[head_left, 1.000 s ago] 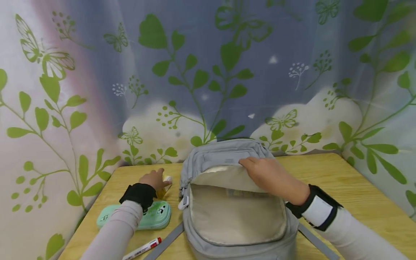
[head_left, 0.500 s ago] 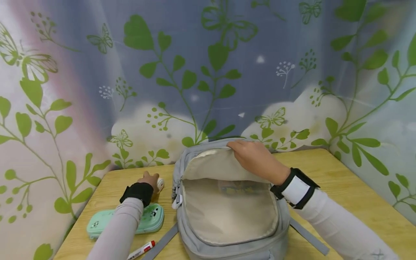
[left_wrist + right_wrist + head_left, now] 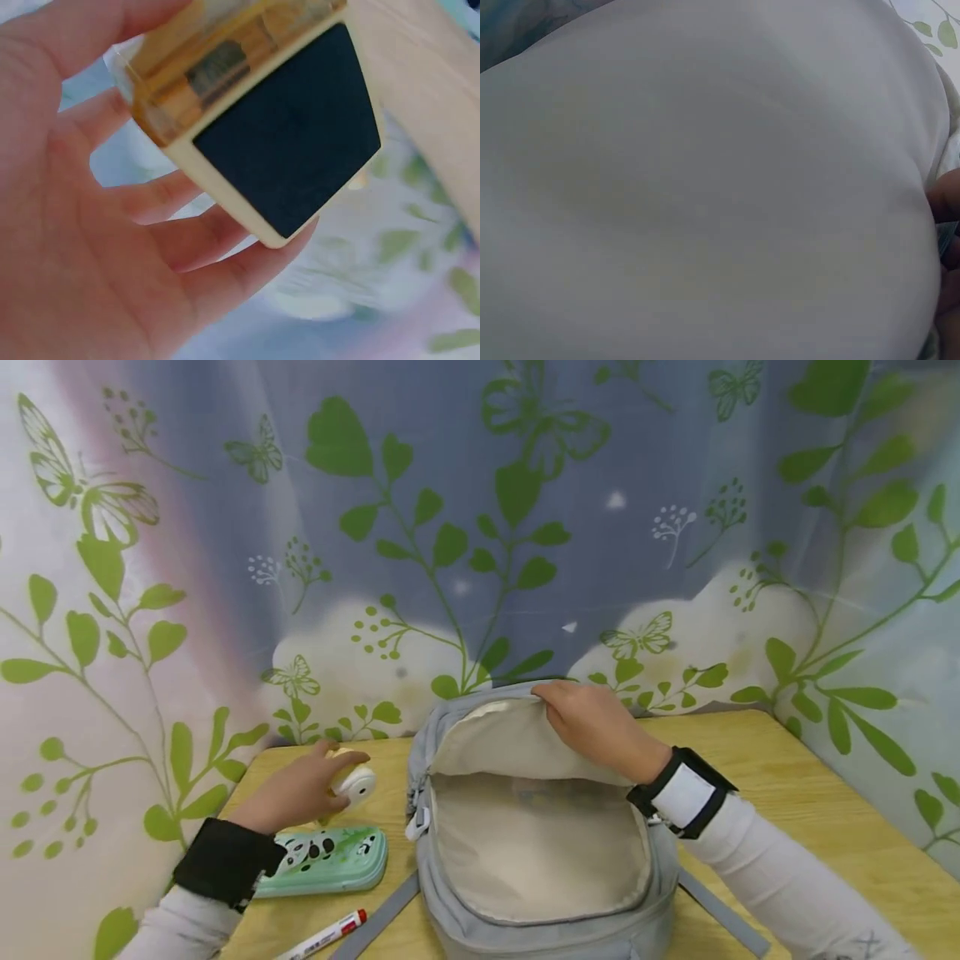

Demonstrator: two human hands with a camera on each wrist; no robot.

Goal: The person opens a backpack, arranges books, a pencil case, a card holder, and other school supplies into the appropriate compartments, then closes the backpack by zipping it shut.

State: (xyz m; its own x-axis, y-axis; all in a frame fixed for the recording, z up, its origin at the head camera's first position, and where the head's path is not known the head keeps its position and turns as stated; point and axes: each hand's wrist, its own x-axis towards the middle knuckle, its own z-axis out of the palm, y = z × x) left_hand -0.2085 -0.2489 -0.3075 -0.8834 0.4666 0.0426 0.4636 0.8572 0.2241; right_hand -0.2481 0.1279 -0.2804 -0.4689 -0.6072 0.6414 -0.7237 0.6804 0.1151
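My left hand (image 3: 303,785) holds a small white and yellow object (image 3: 356,785) above the table's left side. In the left wrist view this object shows a clear amber part and a dark flat panel (image 3: 292,135) with a cream rim; its kind is unclear. Thumb and fingers hold it from the sides. My right hand (image 3: 600,727) pinches the top edge of the beige-lined flap (image 3: 495,739) of a grey backpack (image 3: 442,893) and keeps it raised. The opening faces me. In the right wrist view pale fabric (image 3: 705,180) covers nearly everything, with fingertips (image 3: 946,199) at the right edge.
A mint-green pencil case (image 3: 330,881) with panda pictures lies below my left hand. Nearer me is a white marker (image 3: 326,935) with a red cap, beside a grey backpack strap (image 3: 386,914). The wooden table (image 3: 750,777) meets a leaf-patterned curtain (image 3: 465,610) behind.
My left hand has grasped the white and yellow object and turned it, with the forearm swung left. My right hand has pulled the flap higher and farther back.
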